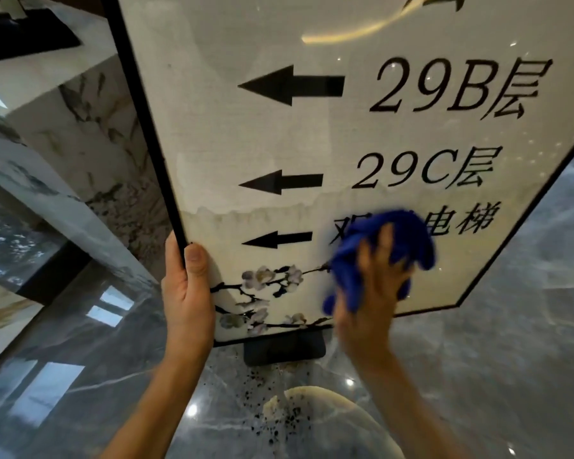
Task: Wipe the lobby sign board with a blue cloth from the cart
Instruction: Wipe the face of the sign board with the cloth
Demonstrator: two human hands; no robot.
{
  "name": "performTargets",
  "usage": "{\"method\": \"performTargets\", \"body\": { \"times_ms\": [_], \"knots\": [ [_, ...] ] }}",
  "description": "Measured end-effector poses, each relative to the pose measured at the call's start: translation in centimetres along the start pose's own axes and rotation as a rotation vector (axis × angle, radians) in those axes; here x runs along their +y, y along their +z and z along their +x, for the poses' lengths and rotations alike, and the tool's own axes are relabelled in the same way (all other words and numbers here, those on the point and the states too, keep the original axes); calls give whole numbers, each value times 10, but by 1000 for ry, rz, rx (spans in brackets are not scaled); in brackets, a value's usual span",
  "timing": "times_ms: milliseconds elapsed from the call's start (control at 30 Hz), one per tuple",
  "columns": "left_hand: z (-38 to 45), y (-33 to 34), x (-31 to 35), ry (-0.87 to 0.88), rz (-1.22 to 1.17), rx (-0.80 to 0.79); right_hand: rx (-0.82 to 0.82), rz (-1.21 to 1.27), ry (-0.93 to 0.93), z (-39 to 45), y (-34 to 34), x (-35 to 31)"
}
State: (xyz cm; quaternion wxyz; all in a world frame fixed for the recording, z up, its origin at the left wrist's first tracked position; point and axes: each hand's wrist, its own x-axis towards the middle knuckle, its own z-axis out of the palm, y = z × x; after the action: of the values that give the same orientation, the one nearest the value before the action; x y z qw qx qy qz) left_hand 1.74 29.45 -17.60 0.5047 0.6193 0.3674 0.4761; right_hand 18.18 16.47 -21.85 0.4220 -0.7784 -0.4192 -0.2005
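The lobby sign board (279,134) fills the upper middle of the head view: a cream glazed panel in a thin black frame, with black arrows, floor labels and a blossom branch at the bottom. My left hand (187,286) grips its left frame edge low down, thumb on the glass. My right hand (371,293) presses a bunched blue cloth (395,246) flat against the lower part of the panel, over some of the lettering. The hand and cloth look blurred. The cloth hides part of the bottom line of text.
The board stands on a dark base (284,351) on a glossy grey marble floor (494,359). A white veined marble column or counter (80,127) rises close behind the board's left edge. No cart is in view.
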Motion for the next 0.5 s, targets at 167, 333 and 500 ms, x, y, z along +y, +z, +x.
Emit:
{"method": "performTargets", "body": {
  "times_ms": [167,333,500],
  "knots": [
    [5,-2,-3,-2,-6,13,-255,-104,-205,-50,46,-67],
    [3,0,-10,-35,-46,70,-406,-131,-351,-51,31,-59],
    [4,0,-14,-63,-69,93,-277,-140,-334,-21,-15,26]
  ]
}}
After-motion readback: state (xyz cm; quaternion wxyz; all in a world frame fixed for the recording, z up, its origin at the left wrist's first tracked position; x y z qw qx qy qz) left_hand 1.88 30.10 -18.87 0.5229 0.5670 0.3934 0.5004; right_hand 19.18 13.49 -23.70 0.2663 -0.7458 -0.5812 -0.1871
